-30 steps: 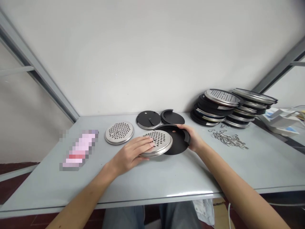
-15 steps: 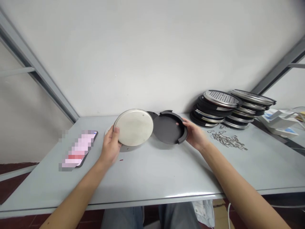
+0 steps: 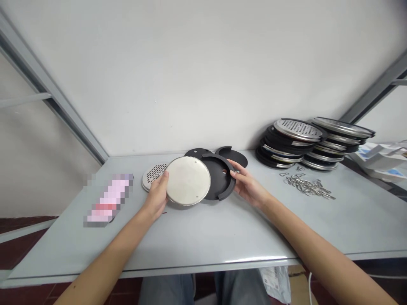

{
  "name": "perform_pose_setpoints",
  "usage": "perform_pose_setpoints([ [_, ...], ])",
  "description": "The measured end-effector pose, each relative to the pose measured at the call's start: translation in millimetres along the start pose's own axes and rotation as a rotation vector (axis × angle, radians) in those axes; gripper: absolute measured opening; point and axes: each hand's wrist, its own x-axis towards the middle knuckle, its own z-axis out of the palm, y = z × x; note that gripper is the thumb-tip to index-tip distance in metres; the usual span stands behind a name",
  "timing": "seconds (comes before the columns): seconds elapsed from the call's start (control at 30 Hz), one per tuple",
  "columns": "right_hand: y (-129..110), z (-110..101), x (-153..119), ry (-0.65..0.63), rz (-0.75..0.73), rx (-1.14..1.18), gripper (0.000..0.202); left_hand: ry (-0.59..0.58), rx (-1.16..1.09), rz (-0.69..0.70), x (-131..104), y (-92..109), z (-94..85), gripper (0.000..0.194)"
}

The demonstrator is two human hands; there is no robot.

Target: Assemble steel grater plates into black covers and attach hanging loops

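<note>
My left hand (image 3: 158, 194) grips the left edge of a round, pale metal disc (image 3: 188, 181), thumb on top. My right hand (image 3: 248, 183) holds the right rim of a black round tray (image 3: 217, 178) with a raised, partly open edge. The disc overlaps the tray's left side. Behind them on the table lie a black disc with a small hole (image 3: 197, 151) and another black rimmed piece (image 3: 238, 158). A perforated metal disc (image 3: 155, 174) lies partly behind my left hand.
Two stacks of black and metal discs, one on the left (image 3: 291, 146) and one on the right (image 3: 337, 144), stand at the back right. Metal clips (image 3: 310, 186) lie before them. A phone (image 3: 110, 197) is at left, white boxes (image 3: 380, 163) far right.
The pale disc has moved right and slightly down, and the black tray left, so they now overlap. The perforated disc and the black rimmed piece behind have come into view.
</note>
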Motion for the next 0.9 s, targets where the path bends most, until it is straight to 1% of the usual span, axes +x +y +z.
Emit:
perform_pose_setpoints([
  [0.1,3.9,-0.2,-0.2,-0.039,-0.003,-0.036,0.047,-0.008,-0.001,0.006,0.8,-4.8,0.6,0.038],
  [0.2,8.5,1.5,-0.5,-0.052,-0.019,-0.053,0.047,-0.015,0.015,0.022,0.0,-9.0,2.9,0.039],
  [0.37,13.9,12.0,-4.2,-0.109,-0.039,-0.085,0.051,-0.048,0.014,0.069,-6.1,-12.5,12.4,0.047],
  [0.5,20.6,21.6,-7.6,-0.161,-0.045,-0.135,0.056,0.027,0.053,0.106,-10.6,-16.1,20.1,0.053],
  [0.6,27.1,24.4,-8.0,-0.212,-0.020,-0.155,0.059,0.090,0.121,0.124,-10.1,-20.9,20.9,0.055],
  [0.7,33.1,25.0,-7.2,-0.253,0.004,-0.164,0.061,0.090,0.173,0.115,-7.7,-26.8,18.5,0.057],
  [0.77,36.5,25.5,-6.8,-0.257,0.006,-0.173,0.060,0.079,0.177,0.105,-6.5,-30.7,16.7,0.056],
  [0.83,39.2,25.9,-6.4,-0.249,-0.012,-0.182,0.061,0.100,0.178,0.116,-5.9,-33.4,15.3,0.052],
  [0.9,41.0,25.7,-5.7,-0.234,-0.054,-0.205,0.062,0.093,0.209,0.157,-6.1,-34.1,14.5,0.051],
])
